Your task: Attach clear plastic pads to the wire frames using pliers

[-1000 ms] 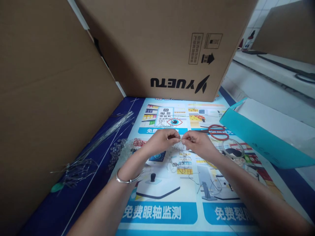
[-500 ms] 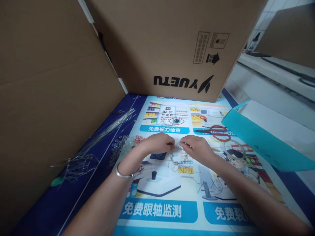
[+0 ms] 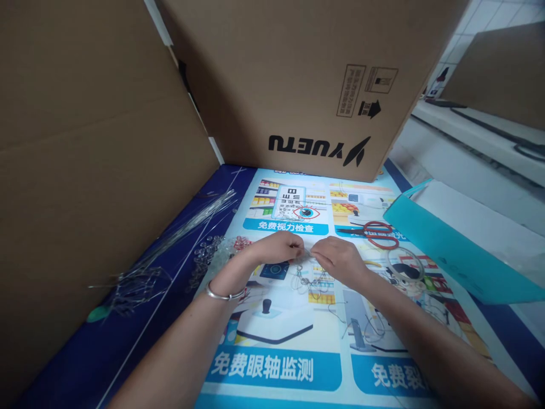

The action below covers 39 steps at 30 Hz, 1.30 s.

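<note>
My left hand [image 3: 276,248] and my right hand [image 3: 336,257] meet over a printed poster [image 3: 281,341], fingertips pinched together on a thin wire piece [image 3: 307,253]. Below the fingers a small tangle of wire with beads [image 3: 309,281] lies on the poster. A silver bangle [image 3: 221,294] circles my left wrist. Left of my left hand sit clear beads [image 3: 204,257] and a few pink ones [image 3: 240,243].
Large cardboard boxes stand at the left [image 3: 85,147] and at the back [image 3: 298,85]. A bundle of long wires [image 3: 170,244] lies on the blue cloth. Red-handled scissors [image 3: 378,233], a roll of clear tape [image 3: 404,258] and a teal bag [image 3: 451,250] are at the right.
Both hands have sunk slightly toward the poster and stay pinched together; the camera has tilted a little.
</note>
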Motion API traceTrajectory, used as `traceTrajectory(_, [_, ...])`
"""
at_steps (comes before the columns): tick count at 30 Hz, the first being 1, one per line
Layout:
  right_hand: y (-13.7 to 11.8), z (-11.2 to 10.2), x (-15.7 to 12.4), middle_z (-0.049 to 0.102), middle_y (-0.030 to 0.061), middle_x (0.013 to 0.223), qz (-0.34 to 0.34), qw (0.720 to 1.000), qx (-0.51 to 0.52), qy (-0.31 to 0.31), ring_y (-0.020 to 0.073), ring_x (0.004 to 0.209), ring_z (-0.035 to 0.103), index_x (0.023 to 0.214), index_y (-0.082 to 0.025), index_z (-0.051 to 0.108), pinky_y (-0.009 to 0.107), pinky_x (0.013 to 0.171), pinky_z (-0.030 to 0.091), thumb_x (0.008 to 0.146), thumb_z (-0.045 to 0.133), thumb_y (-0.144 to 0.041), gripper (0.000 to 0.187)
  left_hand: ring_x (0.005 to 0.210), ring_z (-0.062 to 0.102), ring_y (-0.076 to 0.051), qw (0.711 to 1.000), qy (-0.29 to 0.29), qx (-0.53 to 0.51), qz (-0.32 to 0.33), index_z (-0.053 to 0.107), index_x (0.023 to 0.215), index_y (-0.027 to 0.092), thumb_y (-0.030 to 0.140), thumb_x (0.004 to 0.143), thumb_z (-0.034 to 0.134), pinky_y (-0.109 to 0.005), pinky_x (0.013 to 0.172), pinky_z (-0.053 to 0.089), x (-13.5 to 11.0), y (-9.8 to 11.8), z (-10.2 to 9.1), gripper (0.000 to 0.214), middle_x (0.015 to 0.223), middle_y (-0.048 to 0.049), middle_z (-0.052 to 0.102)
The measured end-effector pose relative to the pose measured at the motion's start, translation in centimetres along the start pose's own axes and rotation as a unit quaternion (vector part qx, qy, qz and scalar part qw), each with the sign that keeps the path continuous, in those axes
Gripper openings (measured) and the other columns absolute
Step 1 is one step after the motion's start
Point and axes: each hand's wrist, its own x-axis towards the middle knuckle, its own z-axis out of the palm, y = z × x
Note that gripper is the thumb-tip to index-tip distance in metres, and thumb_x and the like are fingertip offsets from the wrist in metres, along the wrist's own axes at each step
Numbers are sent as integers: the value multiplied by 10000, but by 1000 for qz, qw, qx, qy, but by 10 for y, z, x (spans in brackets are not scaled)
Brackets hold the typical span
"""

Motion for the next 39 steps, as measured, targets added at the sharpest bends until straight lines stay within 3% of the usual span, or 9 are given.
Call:
traceTrajectory(7, [0,2,1,606,46,743,-48,999,-11,16,149,736,520,805,-198,616,299,693,392,905,401,-273,248,566,473,-88,998,-10,-58,9,532,686,160,298,784,417,-195,545,350,1,-5,1,205,616,18,561])
traceTrajectory(16, [5,12,-5,611,37,786,-63,997,-33,9,150,746,491,853,-192,594,308,684,363,868,454,-188,142,547,453,-83,996,-4,-85,11,528,692,160,342,794,434,-192,534,342,2,-7,2,228,606,23,536])
traceTrajectory(30, [7,7,-6,600,34,828,-65,993,-82,-45,140,744,445,846,-181,588,302,689,304,872,393,-117,206,570,497,-88,998,5,-69,11,533,698,159,356,794,437,-188,550,369,2,-8,3,239,636,16,568])
traceTrajectory(39, [7,6,-5,607,46,941,-53,995,-41,-68,156,820,467,904,-192,593,315,730,337,868,403,-108,211,572,506,-98,999,13,-44,5,541,691,167,343,784,430,-202,555,371,2,-8,3,229,641,20,588])
